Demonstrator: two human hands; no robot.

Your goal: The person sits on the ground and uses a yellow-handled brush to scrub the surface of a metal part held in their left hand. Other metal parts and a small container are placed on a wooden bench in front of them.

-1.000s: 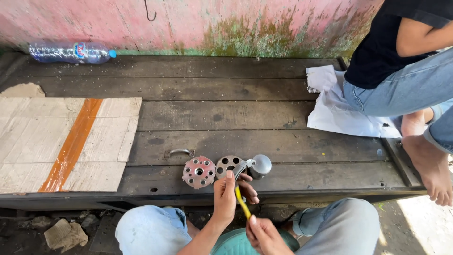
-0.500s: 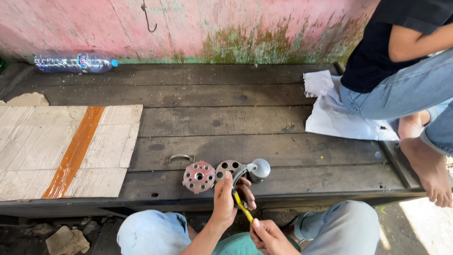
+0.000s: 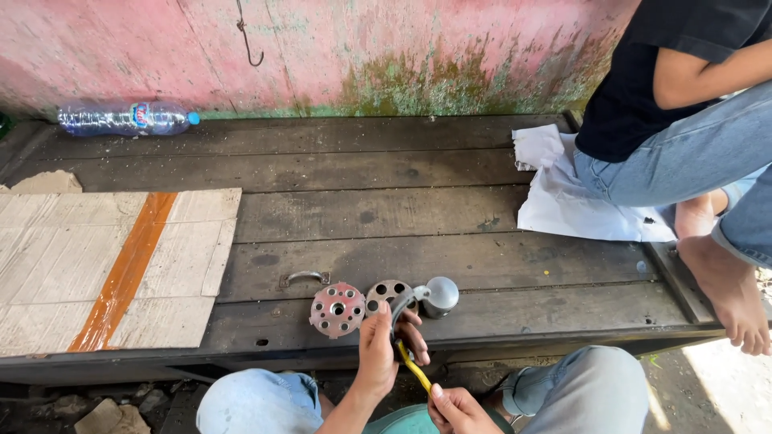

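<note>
Mid-job: left hand (image 3: 379, 354) closed round tool shaft beside grey disc (image 3: 388, 295), right hand (image 3: 457, 410) gripping yellow handle (image 3: 413, 367). Tool head at silver cap (image 3: 441, 295). Red disc (image 3: 338, 309) loose alongside, untouched. Metal clip (image 3: 304, 277) just behind. All near front edge of dark plank bench (image 3: 386, 209). Cardboard (image 3: 112, 265) left, bottle (image 3: 125, 118) by mossy pink wall (image 3: 418, 56), another person (image 3: 683, 137) seated right on white cloth (image 3: 571, 201).

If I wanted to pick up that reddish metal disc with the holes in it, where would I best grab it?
Probably by its outer rim, from above. The reddish disc lies flat on the wooden platform, so there is no underside to reach; fingers could pinch opposite edges or hook into a hole. Come from its left, since the left hand and a second perforated disc crowd its right side.
</note>
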